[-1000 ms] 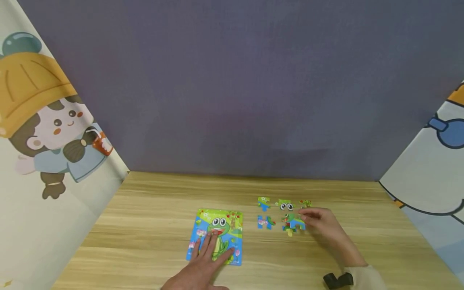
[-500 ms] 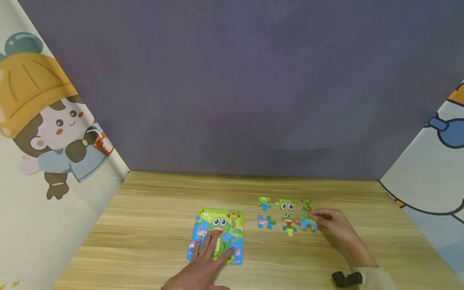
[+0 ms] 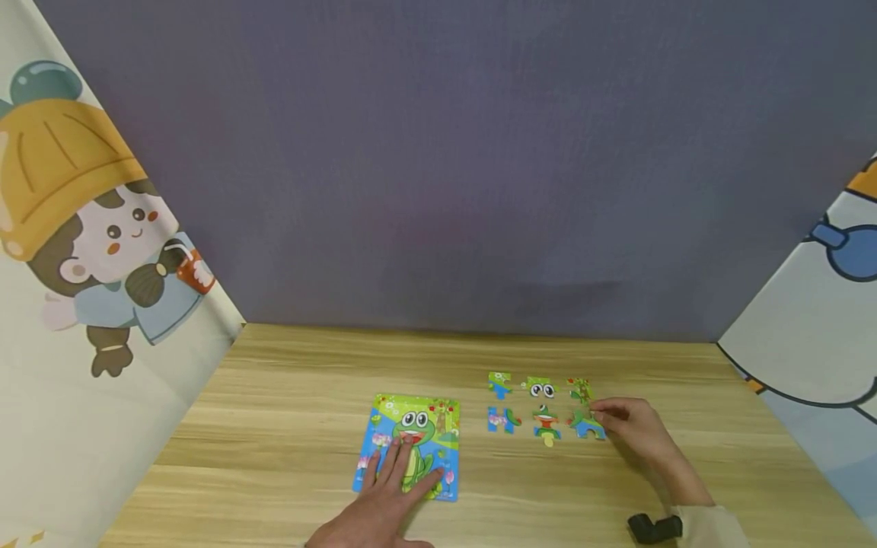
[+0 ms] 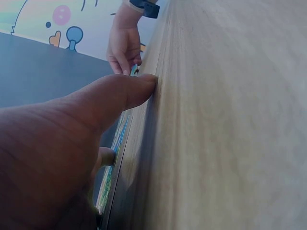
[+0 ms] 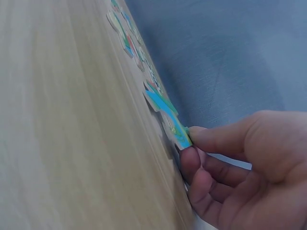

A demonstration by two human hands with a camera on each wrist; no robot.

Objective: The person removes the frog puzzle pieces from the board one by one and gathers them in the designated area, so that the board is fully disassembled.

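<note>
My left hand (image 3: 384,491) rests with spread, straight fingers on a square frog picture board (image 3: 428,415). In the left wrist view its thumb (image 4: 120,93) stretches out over the table. My right hand (image 3: 637,430) pinches a blue and green puzzle piece (image 5: 165,108) by its edge between thumb and fingers; in the right wrist view the piece is slightly tilted above the table. Left of it lies the frog-mouth piece (image 3: 546,425), and beyond it the tree piece (image 3: 579,390). The eyes piece (image 3: 542,388) is in the far row.
Two more pieces, a corner piece (image 3: 500,384) and a pink-flower piece (image 3: 503,419), lie between the board and the frog-mouth piece. A dark grey wall (image 3: 466,190) rises behind the wooden table (image 3: 288,411). Printed panels (image 3: 103,251) stand at the sides.
My right hand has moved to the right with the puzzle piece, from over the frog-mouth piece to beside it, below the tree piece. My left hand has stayed on the board.
</note>
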